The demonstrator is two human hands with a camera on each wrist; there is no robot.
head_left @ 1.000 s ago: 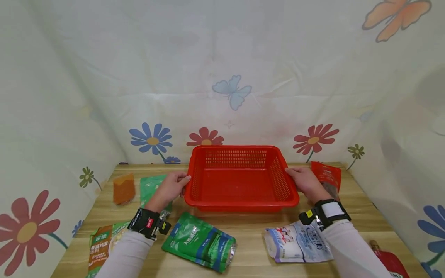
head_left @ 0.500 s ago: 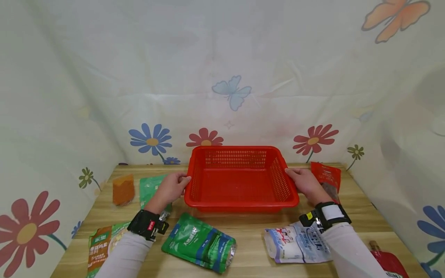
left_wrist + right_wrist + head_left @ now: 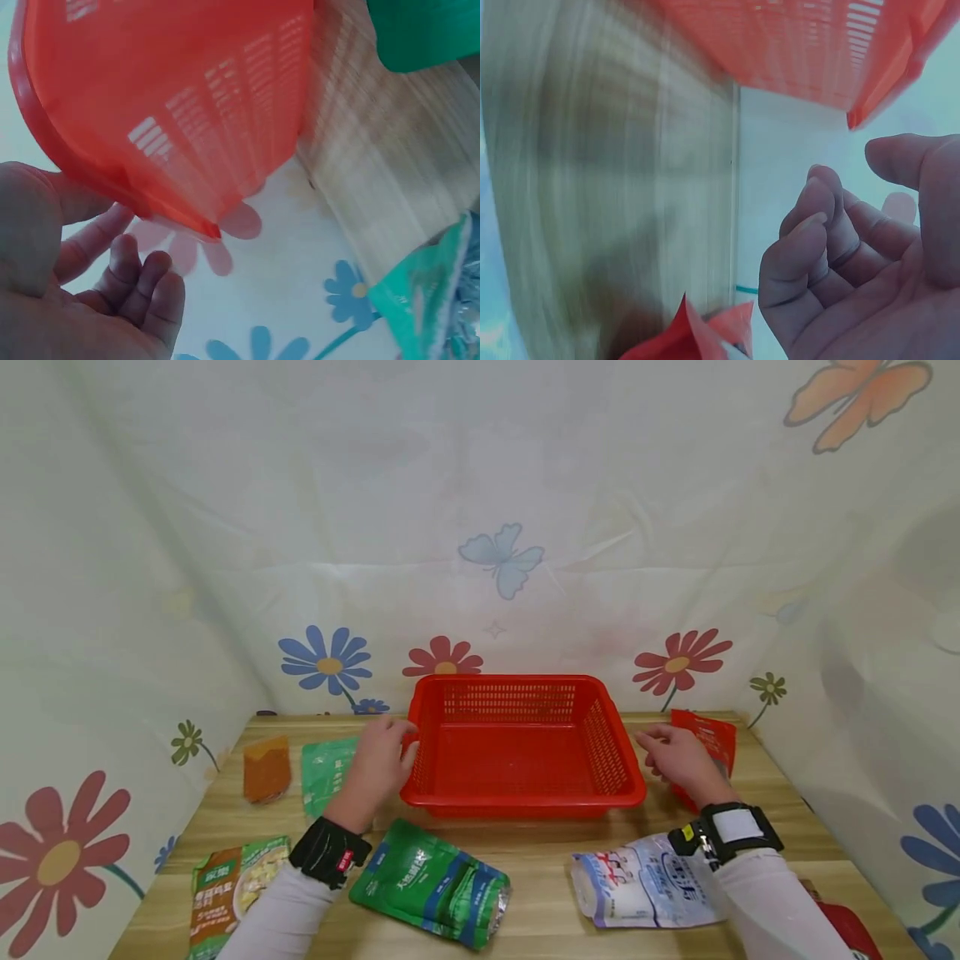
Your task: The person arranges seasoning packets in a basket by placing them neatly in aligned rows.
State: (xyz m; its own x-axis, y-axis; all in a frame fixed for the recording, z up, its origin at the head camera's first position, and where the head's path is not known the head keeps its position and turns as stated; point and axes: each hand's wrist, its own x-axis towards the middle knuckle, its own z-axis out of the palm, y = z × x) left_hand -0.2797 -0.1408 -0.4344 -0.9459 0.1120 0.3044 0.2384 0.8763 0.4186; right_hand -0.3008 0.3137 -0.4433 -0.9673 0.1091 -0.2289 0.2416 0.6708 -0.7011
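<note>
The red plastic basket (image 3: 517,760) rests on the table near the back wall, with nothing inside it. At its left rim is my left hand (image 3: 375,764), thumb and fingers loosely bent and spread apart. The left wrist view shows the basket wall (image 3: 187,97) right beside that hand; whether a fingertip touches the rim I cannot tell. My right hand (image 3: 682,760) is apart from the basket's right side, fingers relaxed and half curled, holding nothing. Under and behind the right hand lies a red pouch (image 3: 708,739).
A green pouch (image 3: 431,885) and a white-blue pouch (image 3: 645,881) lie in front of the basket. On the left are a light green pouch (image 3: 324,772), an orange packet (image 3: 267,770) and a brown-green packet (image 3: 232,889). A dark red pouch (image 3: 847,927) is partly hidden by the right sleeve.
Both hands have let go of the basket's rim. The right hand has drawn away to the right; the left has risen slightly, fingers now loosened. The basket has stayed almost in place.
</note>
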